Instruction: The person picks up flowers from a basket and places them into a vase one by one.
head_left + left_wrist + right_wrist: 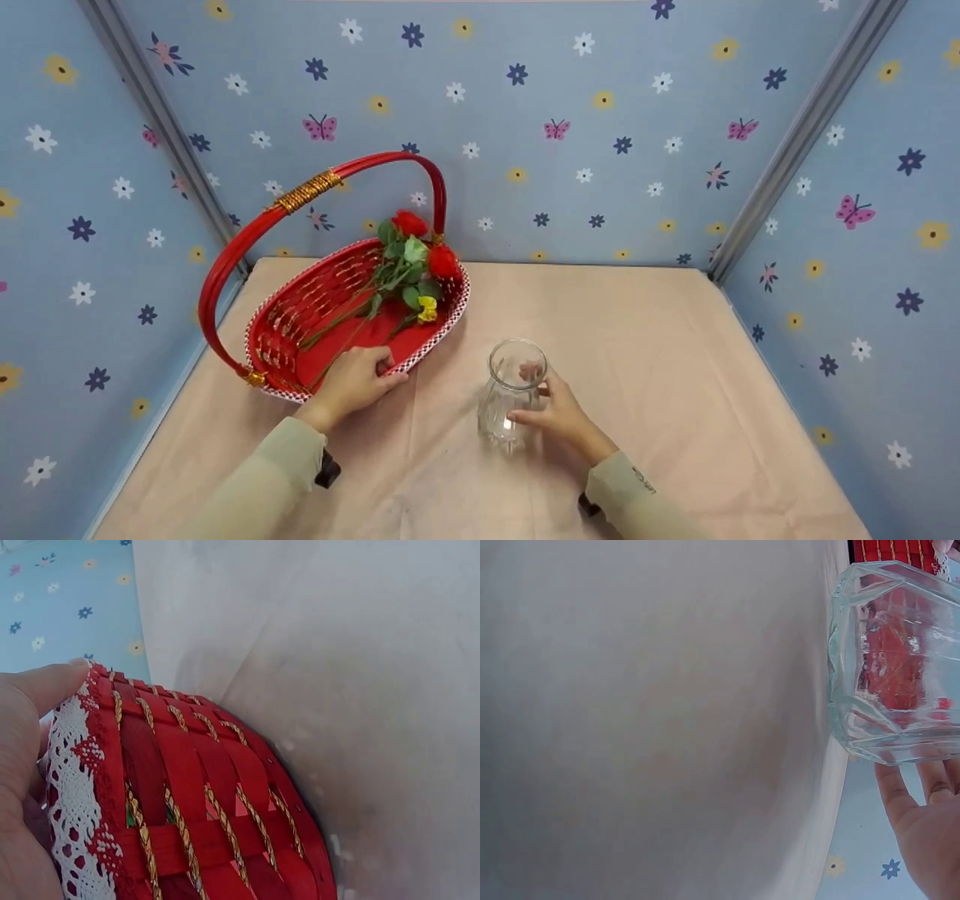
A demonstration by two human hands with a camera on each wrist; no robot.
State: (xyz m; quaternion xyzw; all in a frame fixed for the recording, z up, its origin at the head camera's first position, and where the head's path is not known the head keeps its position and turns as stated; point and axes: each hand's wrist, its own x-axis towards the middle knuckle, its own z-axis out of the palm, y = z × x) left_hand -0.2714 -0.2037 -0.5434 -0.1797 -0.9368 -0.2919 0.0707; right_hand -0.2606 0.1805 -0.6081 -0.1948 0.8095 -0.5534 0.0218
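Note:
A red woven basket (pixel 459 304) with a lace rim and a tall red handle stands at the table's left. Inside it lie red roses (pixel 442 262) and a small yellow flower (pixel 427 307), their stems pointing toward me. My left hand (pixel 356 379) grips the basket's near rim, fingers curled over it. In the left wrist view, my left hand (pixel 22 765) has its thumb on the lace edge of the basket (pixel 195 780). An empty clear glass vase (pixel 514 394) stands upright at mid-table. My right hand (pixel 559 412) holds it from the right. In the right wrist view, the vase (pixel 900 667) sits against my right hand (pixel 930 832).
A beige cloth (pixel 637 360) covers the table. Blue walls (pixel 600 112) printed with flowers and butterflies close it in at the back, left and right. The cloth to the right of the vase is bare.

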